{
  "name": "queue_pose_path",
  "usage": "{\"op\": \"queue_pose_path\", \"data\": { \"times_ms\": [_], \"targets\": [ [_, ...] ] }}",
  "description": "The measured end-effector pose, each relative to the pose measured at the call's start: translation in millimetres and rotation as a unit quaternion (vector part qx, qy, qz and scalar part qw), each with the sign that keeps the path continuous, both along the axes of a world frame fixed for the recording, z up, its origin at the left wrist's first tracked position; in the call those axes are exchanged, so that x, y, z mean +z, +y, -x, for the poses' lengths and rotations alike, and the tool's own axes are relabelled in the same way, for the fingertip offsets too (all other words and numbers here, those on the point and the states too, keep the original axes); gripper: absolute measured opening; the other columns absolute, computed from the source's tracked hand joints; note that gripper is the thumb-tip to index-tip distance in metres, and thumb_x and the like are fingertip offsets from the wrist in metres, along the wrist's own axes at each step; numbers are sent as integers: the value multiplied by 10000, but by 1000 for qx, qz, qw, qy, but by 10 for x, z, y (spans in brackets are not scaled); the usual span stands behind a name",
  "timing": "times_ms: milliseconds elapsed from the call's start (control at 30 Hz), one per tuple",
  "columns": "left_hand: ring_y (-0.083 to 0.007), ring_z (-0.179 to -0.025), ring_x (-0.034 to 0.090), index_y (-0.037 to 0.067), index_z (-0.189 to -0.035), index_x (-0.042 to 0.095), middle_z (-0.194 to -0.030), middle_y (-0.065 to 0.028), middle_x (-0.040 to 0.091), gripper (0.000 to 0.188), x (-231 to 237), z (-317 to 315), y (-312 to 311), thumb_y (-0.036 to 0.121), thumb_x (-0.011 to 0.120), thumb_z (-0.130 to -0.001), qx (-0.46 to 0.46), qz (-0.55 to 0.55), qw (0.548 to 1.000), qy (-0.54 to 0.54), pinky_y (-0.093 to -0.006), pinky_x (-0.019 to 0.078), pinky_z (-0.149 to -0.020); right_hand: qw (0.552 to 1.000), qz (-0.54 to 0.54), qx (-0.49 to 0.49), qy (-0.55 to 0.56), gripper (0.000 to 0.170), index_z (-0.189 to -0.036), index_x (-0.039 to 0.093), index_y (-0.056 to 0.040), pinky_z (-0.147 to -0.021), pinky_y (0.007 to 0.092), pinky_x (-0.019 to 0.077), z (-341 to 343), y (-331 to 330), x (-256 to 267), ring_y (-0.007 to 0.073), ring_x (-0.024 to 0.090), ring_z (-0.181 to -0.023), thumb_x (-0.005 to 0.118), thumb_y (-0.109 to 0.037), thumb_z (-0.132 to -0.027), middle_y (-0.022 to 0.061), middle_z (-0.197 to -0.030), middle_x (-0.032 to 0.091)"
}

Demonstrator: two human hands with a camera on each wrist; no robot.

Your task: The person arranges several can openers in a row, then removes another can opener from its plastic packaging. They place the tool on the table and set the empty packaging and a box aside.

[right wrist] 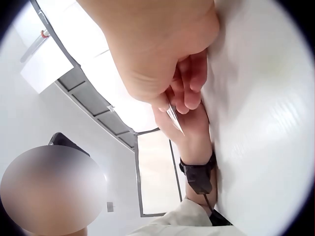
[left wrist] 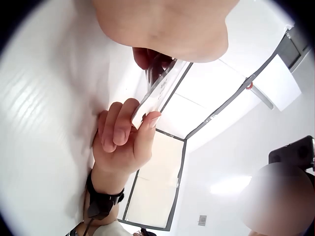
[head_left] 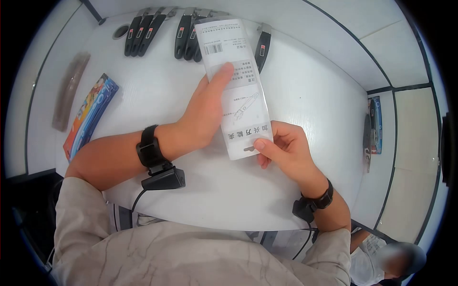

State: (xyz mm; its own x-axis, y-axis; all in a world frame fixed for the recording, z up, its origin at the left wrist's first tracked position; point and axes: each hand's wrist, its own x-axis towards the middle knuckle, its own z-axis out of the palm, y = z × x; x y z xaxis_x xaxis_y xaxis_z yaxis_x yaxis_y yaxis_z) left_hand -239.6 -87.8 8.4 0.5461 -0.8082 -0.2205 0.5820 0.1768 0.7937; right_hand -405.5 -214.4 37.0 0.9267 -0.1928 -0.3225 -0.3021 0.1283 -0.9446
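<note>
A flat clear-plastic package (head_left: pixel 245 117) with a white printed card is held up over the table in the head view. Its printed side, with a barcode, a line drawing and upside-down lettering, faces me. My left hand (head_left: pixel 202 112) grips its left edge, the thumb lying across the card and the other fingers hidden behind. At the near end, my right hand (head_left: pixel 291 148) pinches the corner beside the hang hole between thumb and curled fingers. In the left wrist view the package (left wrist: pixel 156 96) appears nearly edge-on, with the right hand (left wrist: pixel 120 142) on its lower end.
Several black-handled tools (head_left: pixel 136 38) lie along the back of the white table (head_left: pixel 167 209), near a round hole (head_left: pixel 120 32). At left are a colourful card (head_left: pixel 90 117) and a long translucent strip (head_left: pixel 70 93). Another package (head_left: pixel 375 126) lies far right. A person (head_left: pixel 367 264) is at lower right.
</note>
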Motion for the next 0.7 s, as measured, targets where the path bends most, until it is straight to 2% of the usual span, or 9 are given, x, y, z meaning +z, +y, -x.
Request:
{"op": "queue_pose_path", "data": {
  "times_ms": [267,367,700],
  "targets": [
    [-223,-1001,701,28,-1327,511,-1132,-116,661,518,18,5,-7,459,473,-1043,5,-7,1000,6,-356,594,-856,1000,-12,20,-8,147,-1008,690,8,-601,231,507,10,-25,0,73,606,-679,676,-138,-988,40,-880,699],
    [-194,-1066,632,8,-1332,503,-1170,-97,626,537,81,14,8,464,457,-1051,-5,-9,1000,11,-340,531,-922,1000,-8,21,-4,148,-1022,690,11,-607,232,509,14,-25,7,72,605,-691,672,-133,-990,40,-902,699],
    [-193,-1048,644,11,-1312,523,-1159,-95,634,531,63,-2,17,467,462,-1047,-11,7,1000,24,-338,543,-908,999,-17,29,-27,132,-1045,666,12,-636,228,505,20,-28,-38,66,600,-725,662,-110,-995,44,-948,700]
  ]
}}
